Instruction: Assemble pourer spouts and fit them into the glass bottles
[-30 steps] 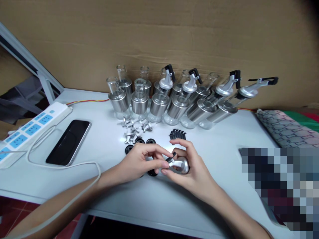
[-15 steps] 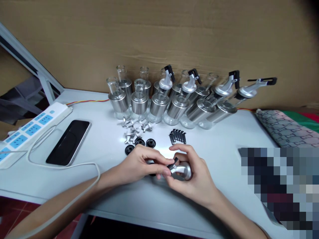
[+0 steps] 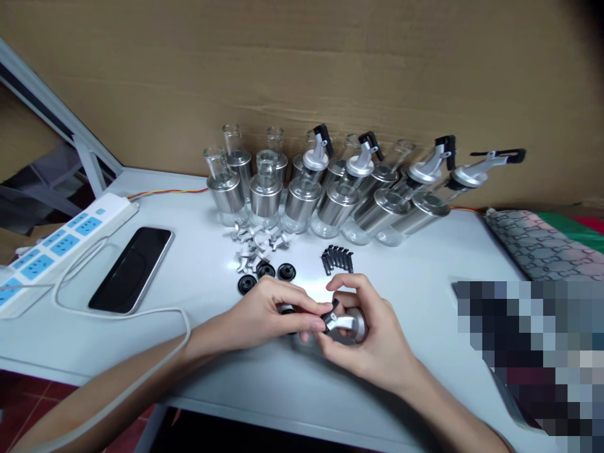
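My right hand [image 3: 377, 330] is curled around the round base of a silver pour spout [image 3: 346, 323], its index finger raised clear. At the spout's narrow end, the thumb and index finger of my left hand [image 3: 268, 309] pinch a small black lever [image 3: 335, 306], partly covered by the fingertips. Several black ring-shaped stoppers [image 3: 286, 272] lie beyond my left hand; one more is partly hidden beneath it. A pile of loose silver spouts [image 3: 257, 244] sits behind them. Several black levers [image 3: 338, 258] are lined up just beyond my right hand.
Glass bottles with steel sleeves [image 3: 265, 198] stand along the cardboard back wall [image 3: 302, 69], some topped with spouts. On the left are a phone [image 3: 131, 270], a power strip [image 3: 61, 248] and a white cable [image 3: 127, 312]. A patterned item [image 3: 528, 242] lies at right.
Both hands still hold the spout and lever in nearly the same place. The spout's round base has turned slightly within my right hand, and the view has shifted a little.
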The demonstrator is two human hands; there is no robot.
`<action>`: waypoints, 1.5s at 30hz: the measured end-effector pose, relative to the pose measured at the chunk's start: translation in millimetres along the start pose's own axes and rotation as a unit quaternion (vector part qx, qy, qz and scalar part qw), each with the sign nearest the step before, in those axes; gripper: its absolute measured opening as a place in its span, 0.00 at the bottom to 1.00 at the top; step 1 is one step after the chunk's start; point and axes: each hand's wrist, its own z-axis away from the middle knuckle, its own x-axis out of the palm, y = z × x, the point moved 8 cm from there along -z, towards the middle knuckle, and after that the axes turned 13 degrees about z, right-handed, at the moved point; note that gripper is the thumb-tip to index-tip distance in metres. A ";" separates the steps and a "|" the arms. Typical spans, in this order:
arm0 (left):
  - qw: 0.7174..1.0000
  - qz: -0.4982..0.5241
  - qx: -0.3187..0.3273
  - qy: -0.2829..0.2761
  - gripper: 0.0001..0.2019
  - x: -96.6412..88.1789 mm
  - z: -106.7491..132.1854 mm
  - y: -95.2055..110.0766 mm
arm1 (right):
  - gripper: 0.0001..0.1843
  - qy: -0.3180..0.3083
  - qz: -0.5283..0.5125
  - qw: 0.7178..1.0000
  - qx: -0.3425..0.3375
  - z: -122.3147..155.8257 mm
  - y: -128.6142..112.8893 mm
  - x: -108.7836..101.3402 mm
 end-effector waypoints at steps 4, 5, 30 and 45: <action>1.000 0.019 -0.010 -0.002 0.09 0.1 0.1 -3.9 | 0.23 -0.020 -0.007 1.000 0.005 1.0 1.8 2.4; 1.000 0.026 -0.013 -0.004 0.09 0.4 0.1 -4.7 | 0.23 -0.023 -0.010 1.000 0.004 1.3 1.8 2.7; 0.999 0.026 -0.024 -0.025 0.07 3.9 1.0 -6.6 | 0.21 0.044 0.099 0.986 -0.124 3.3 -15.5 -4.4; 0.997 -0.076 0.028 0.012 0.10 -5.3 0.8 8.0 | 0.20 0.112 0.103 0.988 -0.038 3.2 -7.7 -11.7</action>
